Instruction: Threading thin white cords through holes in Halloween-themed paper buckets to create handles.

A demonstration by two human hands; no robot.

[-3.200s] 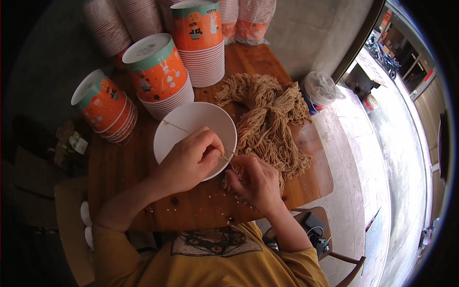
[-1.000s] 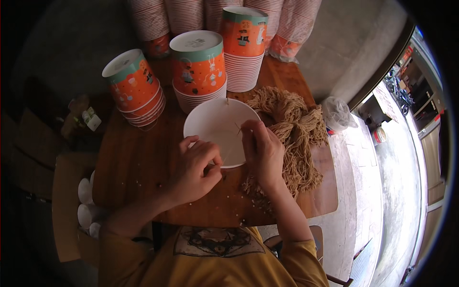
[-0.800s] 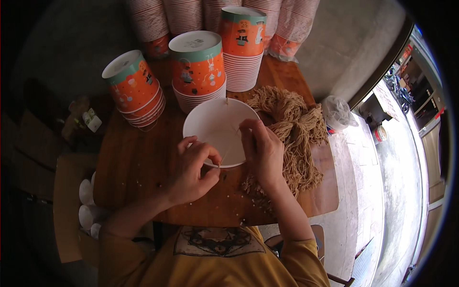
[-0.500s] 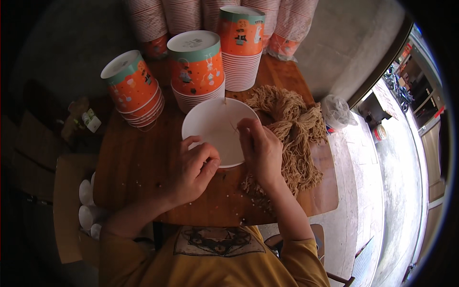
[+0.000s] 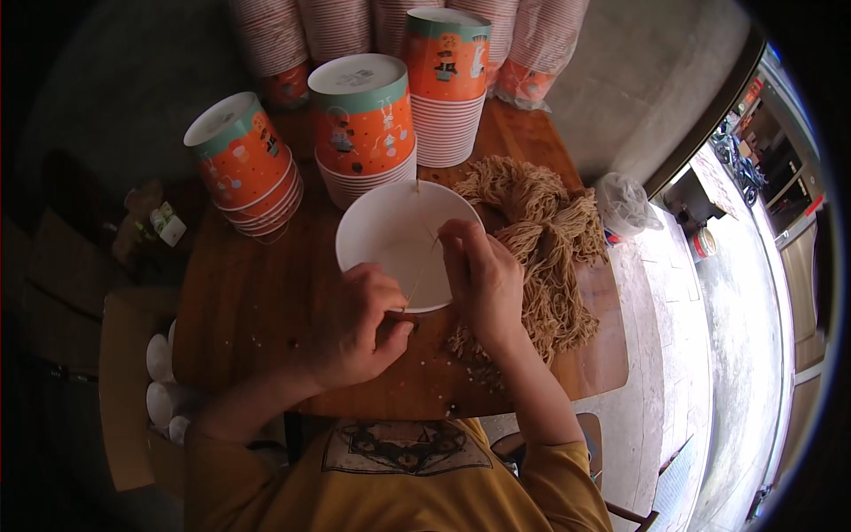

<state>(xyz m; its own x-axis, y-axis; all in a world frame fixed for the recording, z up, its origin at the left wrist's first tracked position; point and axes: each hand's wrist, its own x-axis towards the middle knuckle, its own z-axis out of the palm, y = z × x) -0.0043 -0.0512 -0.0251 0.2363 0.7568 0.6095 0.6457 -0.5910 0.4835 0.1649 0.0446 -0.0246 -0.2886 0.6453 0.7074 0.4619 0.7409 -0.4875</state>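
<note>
A white-lined paper bucket [image 5: 386, 222] stands mouth up in front of me on the wooden table. Above its right side, my right hand [image 5: 486, 275] pinches a thin tan string [image 5: 418, 277]. That string runs down across the mouth to the near rim. Another small bit of string pokes out at the far rim. My left hand [image 5: 363, 324] is at the near left rim with its fingers curled and the thumb sticking out apart; its fingertips are partly hidden and whatever they hold cannot be made out. Beside my right hand lies a bundle of tan strings [image 5: 554, 239].
Behind the bucket stand upside-down stacks of orange and green paper buckets [image 5: 363, 124]. Plastic-wrapped stacks [image 5: 332, 31] line the wall. A clear plastic bag [image 5: 625, 206] sits by the table's right edge. At lower left is a cardboard box [image 5: 128, 390] with white round pieces.
My left hand has turned, its fingers lifting over the rim and the thumb moving away from them. The string now shows as a line across the mouth. My right hand has barely moved.
</note>
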